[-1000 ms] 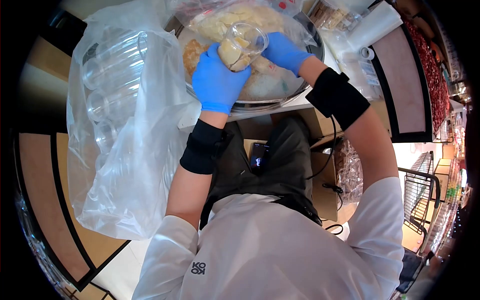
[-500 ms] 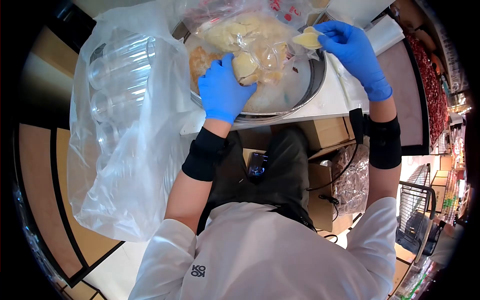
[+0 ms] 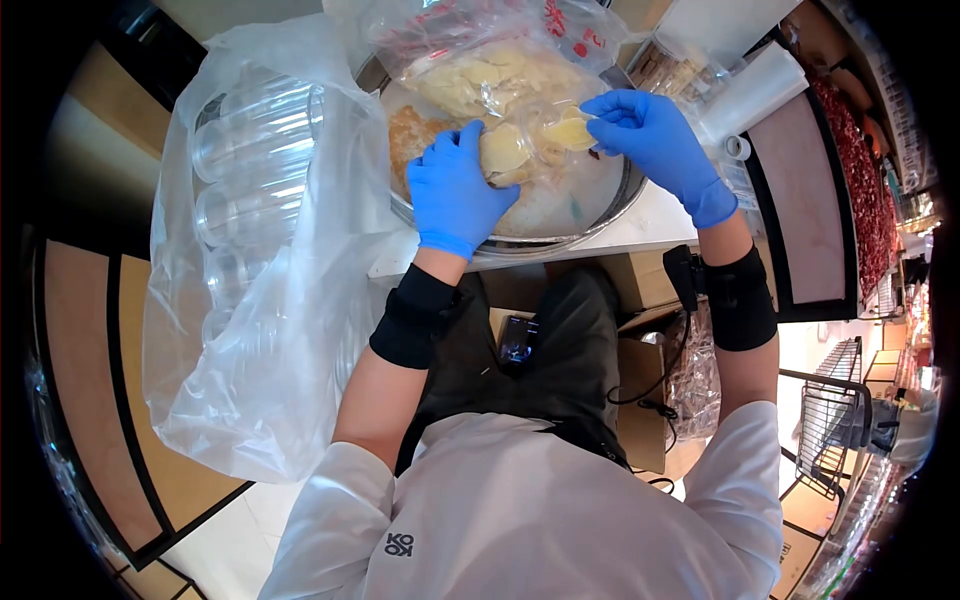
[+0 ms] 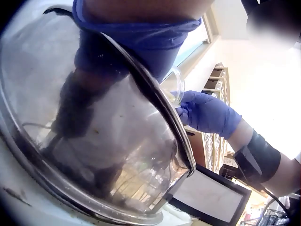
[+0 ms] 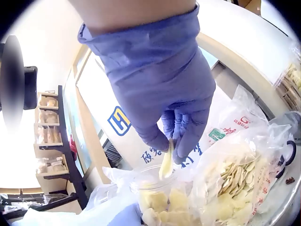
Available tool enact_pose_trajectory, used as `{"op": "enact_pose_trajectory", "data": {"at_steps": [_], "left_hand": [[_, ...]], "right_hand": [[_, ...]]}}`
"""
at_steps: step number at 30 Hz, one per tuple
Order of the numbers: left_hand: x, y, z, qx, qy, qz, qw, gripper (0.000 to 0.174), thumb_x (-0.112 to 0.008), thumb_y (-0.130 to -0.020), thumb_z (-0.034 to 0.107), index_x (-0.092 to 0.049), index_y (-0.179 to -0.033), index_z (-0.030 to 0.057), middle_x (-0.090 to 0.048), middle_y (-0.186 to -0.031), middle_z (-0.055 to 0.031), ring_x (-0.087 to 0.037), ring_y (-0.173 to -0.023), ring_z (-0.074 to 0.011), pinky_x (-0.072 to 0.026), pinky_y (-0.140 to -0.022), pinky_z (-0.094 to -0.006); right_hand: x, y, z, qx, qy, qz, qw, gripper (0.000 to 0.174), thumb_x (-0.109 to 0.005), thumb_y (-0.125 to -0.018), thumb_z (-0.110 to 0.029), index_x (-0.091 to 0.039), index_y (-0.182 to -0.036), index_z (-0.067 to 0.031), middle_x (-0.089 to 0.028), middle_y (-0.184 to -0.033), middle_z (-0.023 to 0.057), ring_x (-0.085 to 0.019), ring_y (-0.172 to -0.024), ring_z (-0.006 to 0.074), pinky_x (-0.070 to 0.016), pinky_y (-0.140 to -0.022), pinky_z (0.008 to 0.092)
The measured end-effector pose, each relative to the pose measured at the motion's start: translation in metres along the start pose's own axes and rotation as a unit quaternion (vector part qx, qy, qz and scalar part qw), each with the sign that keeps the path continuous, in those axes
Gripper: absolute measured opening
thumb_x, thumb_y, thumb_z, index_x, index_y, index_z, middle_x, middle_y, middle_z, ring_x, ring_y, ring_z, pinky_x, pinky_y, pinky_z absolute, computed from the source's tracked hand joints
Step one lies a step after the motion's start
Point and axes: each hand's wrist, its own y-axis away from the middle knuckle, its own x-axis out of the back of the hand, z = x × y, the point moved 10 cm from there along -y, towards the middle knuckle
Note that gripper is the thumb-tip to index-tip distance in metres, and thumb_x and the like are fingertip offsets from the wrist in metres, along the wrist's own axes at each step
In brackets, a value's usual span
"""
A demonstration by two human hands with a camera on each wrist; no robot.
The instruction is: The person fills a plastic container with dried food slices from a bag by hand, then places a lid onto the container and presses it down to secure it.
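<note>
My gloved left hand (image 3: 455, 195) grips a clear plastic cup (image 3: 540, 145) partly filled with pale yellow slices (image 3: 503, 150), tilted over a round metal pan (image 3: 545, 243). Between thumb and fingertips, my gloved right hand (image 3: 655, 145) pinches one thin pale slice (image 5: 166, 162), held right at the cup's mouth. Just behind the cup, a clear bag (image 3: 490, 75) with red print holds many similar slices. From the left wrist, the pan's shiny side (image 4: 108, 127) fills much of the view, with the right hand (image 4: 207, 115) beyond its rim.
On the left stands a large translucent bag (image 3: 250, 370) with stacked clear cups (image 3: 255, 160). A white plastic roll (image 3: 755, 95) lies at the right on the table, near packaged goods (image 3: 670, 70). A cable (image 3: 640, 400) hangs from the right wrist.
My right hand went from beside the cup out to the right with a slice, then came back left and down to the cup's mouth. The left hand keeps holding the cup.
</note>
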Motion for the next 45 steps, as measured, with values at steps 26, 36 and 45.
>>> {"op": "enact_pose_trajectory", "data": {"at_steps": [26,36,45], "left_hand": [[-0.001,0.000,0.003,-0.018,0.033,-0.008,0.999,0.076,-0.086,-0.062,0.039,-0.059,-0.127,0.0100,-0.064,-0.115,-0.0127,-0.064,-0.101,-0.0290,-0.0477,-0.089,-0.0424],[0.003,-0.001,0.003,-0.024,0.054,0.018,0.998,0.075,-0.087,-0.061,0.037,-0.060,-0.125,0.0070,-0.065,-0.111,-0.0142,-0.066,-0.098,-0.0306,-0.0519,-0.085,-0.0418],[0.003,0.000,0.001,-0.011,0.051,0.012,0.999,0.079,-0.087,-0.060,0.039,-0.058,-0.127,0.0085,-0.065,-0.114,-0.0142,-0.065,-0.100,-0.0305,-0.0512,-0.086,-0.0429]], "right_hand": [[-0.058,0.009,-0.012,-0.023,0.037,-0.118,0.992,0.033,-0.068,-0.092,-0.014,-0.067,-0.123,-0.0038,-0.072,-0.098,0.0039,-0.063,-0.085,0.0073,-0.0514,-0.076,0.0230],[-0.046,0.013,-0.026,-0.031,0.092,-0.085,0.992,0.026,-0.073,-0.086,-0.019,-0.072,-0.108,-0.0057,-0.069,-0.082,0.0024,-0.062,-0.074,0.0090,-0.0515,-0.068,0.0248],[-0.039,0.020,-0.069,0.221,0.287,-0.038,0.931,0.018,-0.070,-0.088,-0.017,-0.073,-0.104,-0.0090,-0.068,-0.082,0.0007,-0.052,-0.063,0.0069,-0.0468,-0.061,0.0237]]}}
